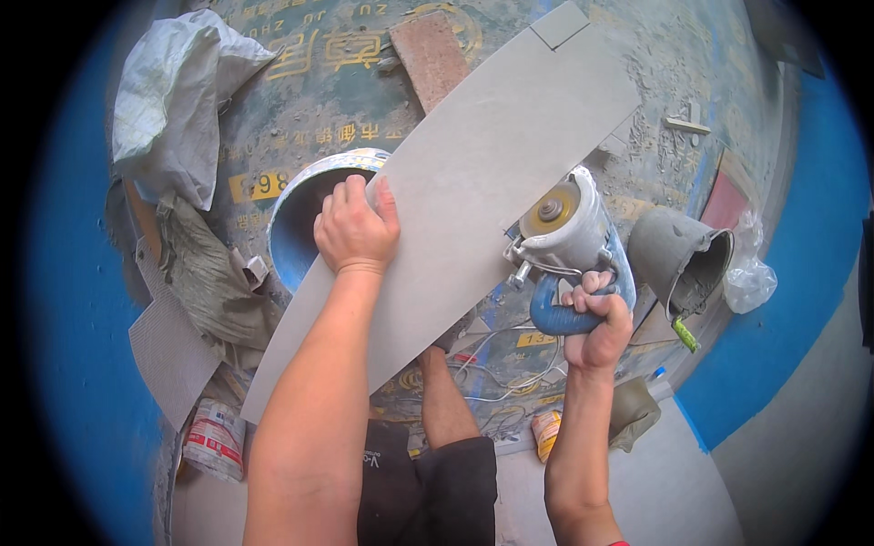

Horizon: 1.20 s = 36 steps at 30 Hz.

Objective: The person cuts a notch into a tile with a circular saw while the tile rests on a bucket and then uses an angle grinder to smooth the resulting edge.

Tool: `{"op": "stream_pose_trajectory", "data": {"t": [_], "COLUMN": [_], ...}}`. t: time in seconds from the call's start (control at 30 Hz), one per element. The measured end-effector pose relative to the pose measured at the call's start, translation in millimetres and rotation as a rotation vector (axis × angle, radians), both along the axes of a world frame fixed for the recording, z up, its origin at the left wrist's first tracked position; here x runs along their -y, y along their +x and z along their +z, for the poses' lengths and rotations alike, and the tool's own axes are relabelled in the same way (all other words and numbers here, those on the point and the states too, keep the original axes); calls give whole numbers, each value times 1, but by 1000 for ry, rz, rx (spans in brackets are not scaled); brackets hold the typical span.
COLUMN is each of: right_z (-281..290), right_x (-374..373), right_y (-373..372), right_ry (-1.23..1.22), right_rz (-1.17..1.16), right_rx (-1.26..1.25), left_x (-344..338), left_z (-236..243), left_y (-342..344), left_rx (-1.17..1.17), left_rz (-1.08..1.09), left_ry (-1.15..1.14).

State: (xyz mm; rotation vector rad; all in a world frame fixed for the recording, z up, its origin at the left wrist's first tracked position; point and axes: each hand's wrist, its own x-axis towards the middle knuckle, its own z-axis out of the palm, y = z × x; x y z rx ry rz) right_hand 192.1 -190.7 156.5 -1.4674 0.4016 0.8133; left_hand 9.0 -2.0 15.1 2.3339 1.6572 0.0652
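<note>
My left hand [357, 223] grips the long pale grey tile [473, 164] by its upper-left edge, fingers curled, above a blue-and-white bucket [297, 237] lying partly hidden under it. The tile lies diagonally, with a small notched piece [559, 25] at its far end. My right hand [594, 318] is closed on the blue handle of a hand-held cutting saw [574, 227], whose yellow disc sits right at the tile's right edge; whether it touches I cannot tell. My bare leg [446, 400] shows below the tile.
A white sack [173, 100], crumpled cloth [205, 273] and tile offcuts [164, 337] lie left. A reddish slab [428, 59] is at the back. A grey mortar bucket [665, 259] and plastic bag [748, 278] lie right. Cords [505, 393] and tubs [214, 437] are near me, on dusty sheeting [300, 109].
</note>
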Motion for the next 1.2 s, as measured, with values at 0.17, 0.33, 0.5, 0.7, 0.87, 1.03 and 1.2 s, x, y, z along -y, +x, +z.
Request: {"op": "stream_pose_trajectory", "data": {"t": [0.17,0.33,0.5,0.7,0.87,1.03,1.2], "right_z": [-2,-3,-3,-3,-3,-4,-6], "right_x": [6,6,6,5,7,8,7], "right_y": [-2,-5,-9,-13,-15,-18,-22], "right_ry": [15,10,8,-11,4,4,3], "right_rz": [6,-7,-2,12,12,10,-3], "right_rx": [-5,-13,-6,11,15,13,7], "left_x": [1,1,1,0,2,2,1], "left_z": [1,0,2,2,3,2,1], "left_y": [0,0,0,0,0,1,-1], "left_rx": [3,9,5,2,15,23,19], "left_rz": [4,-2,3,6,10,7,5], "left_ry": [1,2,-6,-5,4,19,16]}}
